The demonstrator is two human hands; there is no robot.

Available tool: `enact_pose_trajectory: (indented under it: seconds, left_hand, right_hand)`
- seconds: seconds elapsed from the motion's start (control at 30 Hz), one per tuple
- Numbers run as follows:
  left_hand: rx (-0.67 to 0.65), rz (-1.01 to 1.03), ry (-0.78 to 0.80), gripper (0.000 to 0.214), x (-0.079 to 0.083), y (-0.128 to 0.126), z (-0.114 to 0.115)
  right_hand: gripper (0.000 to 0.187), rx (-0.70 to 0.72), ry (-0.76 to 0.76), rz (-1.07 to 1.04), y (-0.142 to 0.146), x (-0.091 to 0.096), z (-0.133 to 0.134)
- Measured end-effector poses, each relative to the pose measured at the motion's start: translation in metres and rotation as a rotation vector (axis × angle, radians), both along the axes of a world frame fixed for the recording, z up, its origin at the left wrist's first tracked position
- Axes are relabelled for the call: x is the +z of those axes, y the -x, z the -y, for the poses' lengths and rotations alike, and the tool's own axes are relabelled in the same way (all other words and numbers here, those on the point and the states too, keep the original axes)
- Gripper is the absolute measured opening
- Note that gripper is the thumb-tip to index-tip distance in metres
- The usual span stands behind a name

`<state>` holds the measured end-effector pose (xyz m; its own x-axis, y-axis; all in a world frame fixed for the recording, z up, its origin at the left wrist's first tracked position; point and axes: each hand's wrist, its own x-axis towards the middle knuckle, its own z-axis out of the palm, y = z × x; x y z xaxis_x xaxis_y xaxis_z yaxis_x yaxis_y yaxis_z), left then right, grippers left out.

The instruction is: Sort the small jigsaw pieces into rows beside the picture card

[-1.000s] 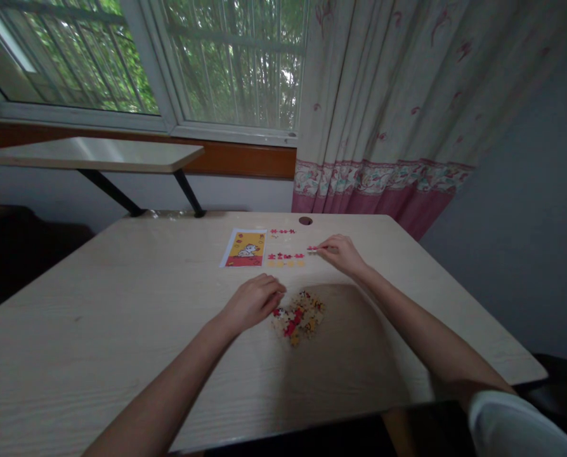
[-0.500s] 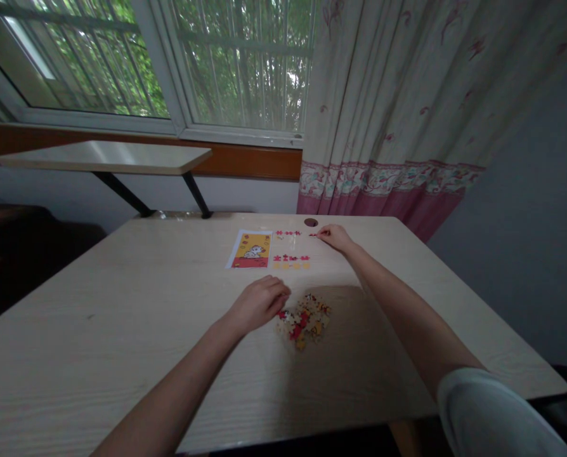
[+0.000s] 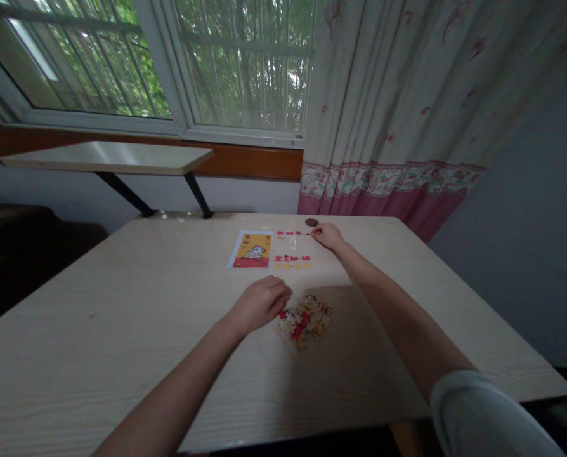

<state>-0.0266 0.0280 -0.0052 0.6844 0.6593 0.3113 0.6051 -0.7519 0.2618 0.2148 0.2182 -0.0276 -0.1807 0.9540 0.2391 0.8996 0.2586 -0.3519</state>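
Observation:
My right hand [image 3: 328, 235] reaches to the far part of the table, fingers pinched on a small red jigsaw piece [image 3: 308, 234] at the right end of a row of red pieces [image 3: 288, 233]. Closer to me lie another row of red pieces [image 3: 292, 258] and a row of yellow pieces [image 3: 292, 266]. Left of these rows is a picture sheet [image 3: 254, 249] of a white animal on yellow and red. My left hand [image 3: 263, 301] rests with curled fingers at the left edge of a loose heap of jigsaw pieces [image 3: 306, 322]; whatever its fingertips hold is hidden.
A raised shelf [image 3: 122, 156] on black legs stands at the table's back left. Behind the rows is a round hole [image 3: 311, 222] in the tabletop [image 3: 136, 317]. A curtain [image 3: 373, 127] hangs beside the window at the back.
My right hand has moved slightly left, bringing the red piece closer to the end of the far row. My left hand stays by the heap.

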Motion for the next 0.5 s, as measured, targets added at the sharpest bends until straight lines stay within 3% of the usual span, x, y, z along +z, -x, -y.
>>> enact_pose_trajectory:
  seconds: [0.5]
  left_hand:
    - [-0.001, -0.044, 0.0, 0.017, -0.0009, 0.0003, -0.0013]
  right_hand:
    - [0.016, -0.043, 0.009, 0.009, 0.0075, 0.0069, 0.0011]
